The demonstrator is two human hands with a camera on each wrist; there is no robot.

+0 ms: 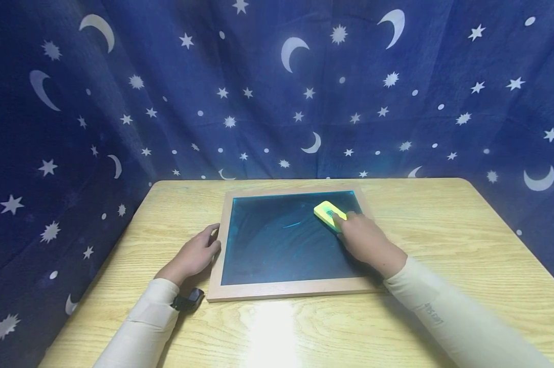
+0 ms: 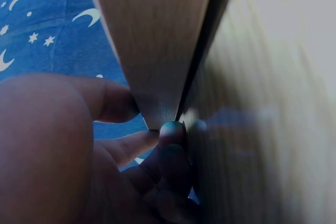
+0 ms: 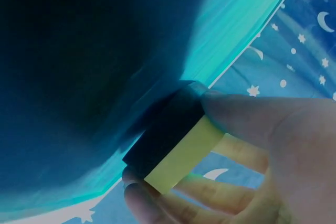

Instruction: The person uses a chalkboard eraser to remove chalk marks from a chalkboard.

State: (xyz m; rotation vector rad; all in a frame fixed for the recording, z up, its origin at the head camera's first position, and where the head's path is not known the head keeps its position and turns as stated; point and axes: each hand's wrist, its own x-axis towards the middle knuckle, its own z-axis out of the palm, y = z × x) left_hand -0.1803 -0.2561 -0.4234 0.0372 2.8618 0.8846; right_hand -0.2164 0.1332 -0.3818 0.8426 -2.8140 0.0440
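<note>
A chalkboard [image 1: 277, 255] in a light wooden frame lies on the table. At its left edge is my left hand [image 1: 196, 255]. The left wrist view shows its thumb [image 2: 118, 103] and bent fingertips on either side of the frame's rail [image 2: 157, 40]. Over the board's right part, my right hand [image 1: 364, 236] grips a yellow chalkboard eraser [image 1: 324, 210] with a dark underside. In the right wrist view, thumb and fingers clasp the eraser [image 3: 186, 156] on opposite sides, close over the board. A short pale chalk stroke [image 1: 291, 225] shows left of the eraser, among faint smears.
The light wood-grain table [image 1: 442, 230] extends beyond the board on both sides and in front. Behind it and on the left hangs a dark blue curtain [image 1: 258, 61] with moons and stars. A black band [image 1: 188, 300] is on the left wrist.
</note>
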